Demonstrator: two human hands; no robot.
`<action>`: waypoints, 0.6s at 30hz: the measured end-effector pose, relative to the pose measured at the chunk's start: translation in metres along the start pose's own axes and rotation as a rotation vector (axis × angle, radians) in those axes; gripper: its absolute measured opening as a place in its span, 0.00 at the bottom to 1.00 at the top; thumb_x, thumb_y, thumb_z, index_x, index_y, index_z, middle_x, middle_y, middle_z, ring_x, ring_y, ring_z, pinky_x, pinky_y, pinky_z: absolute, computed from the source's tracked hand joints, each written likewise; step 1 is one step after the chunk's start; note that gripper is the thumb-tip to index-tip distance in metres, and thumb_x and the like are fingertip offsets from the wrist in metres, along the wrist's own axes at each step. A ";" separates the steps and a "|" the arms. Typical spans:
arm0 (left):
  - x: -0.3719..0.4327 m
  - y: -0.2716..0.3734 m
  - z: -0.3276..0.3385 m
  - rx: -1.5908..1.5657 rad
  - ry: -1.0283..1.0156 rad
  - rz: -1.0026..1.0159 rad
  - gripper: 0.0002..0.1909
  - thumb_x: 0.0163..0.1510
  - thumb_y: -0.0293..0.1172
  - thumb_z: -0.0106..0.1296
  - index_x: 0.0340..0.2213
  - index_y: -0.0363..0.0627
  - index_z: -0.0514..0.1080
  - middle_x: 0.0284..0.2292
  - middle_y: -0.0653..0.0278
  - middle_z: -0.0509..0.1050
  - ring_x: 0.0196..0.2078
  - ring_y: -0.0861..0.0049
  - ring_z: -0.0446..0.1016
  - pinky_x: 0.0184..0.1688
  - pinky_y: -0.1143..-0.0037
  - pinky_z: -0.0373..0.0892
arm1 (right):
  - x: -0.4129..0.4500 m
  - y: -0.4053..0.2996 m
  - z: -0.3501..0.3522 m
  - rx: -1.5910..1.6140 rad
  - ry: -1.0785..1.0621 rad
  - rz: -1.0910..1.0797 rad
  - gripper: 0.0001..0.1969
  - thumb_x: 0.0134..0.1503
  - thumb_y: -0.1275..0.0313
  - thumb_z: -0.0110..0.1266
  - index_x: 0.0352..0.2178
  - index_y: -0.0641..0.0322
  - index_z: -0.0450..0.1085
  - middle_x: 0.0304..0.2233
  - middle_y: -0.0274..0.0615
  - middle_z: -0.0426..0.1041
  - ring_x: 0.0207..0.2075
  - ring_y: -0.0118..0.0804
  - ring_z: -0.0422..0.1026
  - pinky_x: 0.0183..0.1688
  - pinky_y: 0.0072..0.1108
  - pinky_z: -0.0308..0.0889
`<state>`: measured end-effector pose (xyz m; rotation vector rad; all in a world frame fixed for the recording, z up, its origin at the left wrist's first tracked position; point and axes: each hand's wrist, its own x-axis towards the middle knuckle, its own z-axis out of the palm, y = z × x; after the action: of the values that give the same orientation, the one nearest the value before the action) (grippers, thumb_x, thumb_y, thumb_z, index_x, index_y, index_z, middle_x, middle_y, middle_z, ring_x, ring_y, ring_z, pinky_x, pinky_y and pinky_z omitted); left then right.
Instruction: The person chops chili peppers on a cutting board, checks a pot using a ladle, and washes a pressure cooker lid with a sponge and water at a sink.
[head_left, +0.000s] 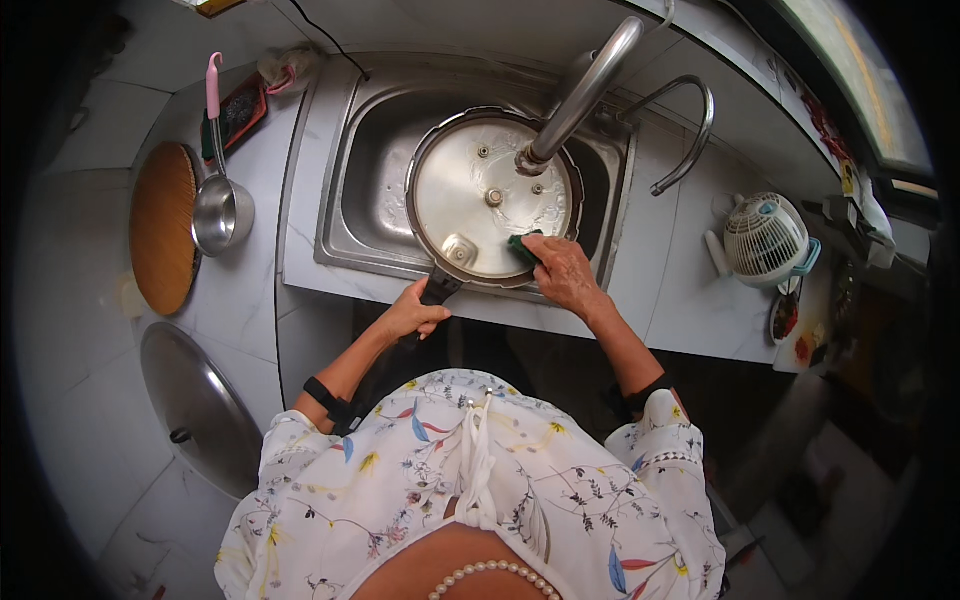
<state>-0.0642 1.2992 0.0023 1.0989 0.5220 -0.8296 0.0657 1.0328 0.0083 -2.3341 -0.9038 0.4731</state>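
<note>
A metal pressure cooker lid (450, 202) lies over the stainless steel sink (375, 176), its inner side with several fittings facing up. My left hand (415, 309) grips the lid's black handle (440, 286) at the sink's front edge. In my right hand (562, 271) is a green scouring pad (523, 246), pressed on the lid's lower right part. The lid's face looks wet. Above it hangs the spout of a thick metal faucet (581, 90), which hides a little of the lid.
Left of the sink are a metal ladle (223, 214) with a pink handle, a round brown board (161, 229), a red tray (251, 116) and a large pot lid (199, 409). On the right stand a thin curved tap (709, 120), a small fan (765, 236) and a dish of food (784, 319).
</note>
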 end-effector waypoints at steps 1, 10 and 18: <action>0.005 -0.004 0.001 -0.010 -0.003 -0.011 0.21 0.44 0.21 0.52 0.39 0.40 0.57 0.14 0.70 0.61 0.09 0.87 0.57 0.10 0.82 0.57 | -0.004 -0.019 0.011 -0.126 -0.069 -0.077 0.20 0.41 0.75 0.47 0.41 0.58 0.67 0.44 0.43 0.68 0.44 0.41 0.65 0.44 0.32 0.59; 0.010 -0.010 0.002 0.008 -0.012 0.079 0.32 0.43 0.19 0.51 0.51 0.42 0.54 0.23 0.68 0.65 0.11 0.87 0.58 0.11 0.83 0.58 | -0.003 0.061 0.007 -0.610 -0.070 -0.128 0.09 0.40 0.72 0.50 0.27 0.57 0.69 0.35 0.36 0.69 0.41 0.37 0.63 0.39 0.30 0.56; 0.006 -0.013 -0.009 -0.014 -0.021 0.070 0.31 0.43 0.19 0.51 0.50 0.42 0.54 0.22 0.68 0.65 0.11 0.87 0.57 0.12 0.83 0.58 | 0.004 0.011 0.035 0.042 -0.081 -0.014 0.13 0.38 0.79 0.47 0.29 0.58 0.72 0.33 0.40 0.72 0.37 0.43 0.68 0.37 0.31 0.63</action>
<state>-0.0703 1.3030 -0.0127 1.0879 0.4686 -0.7747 0.0558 1.0434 -0.0260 -2.2835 -0.9376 0.5787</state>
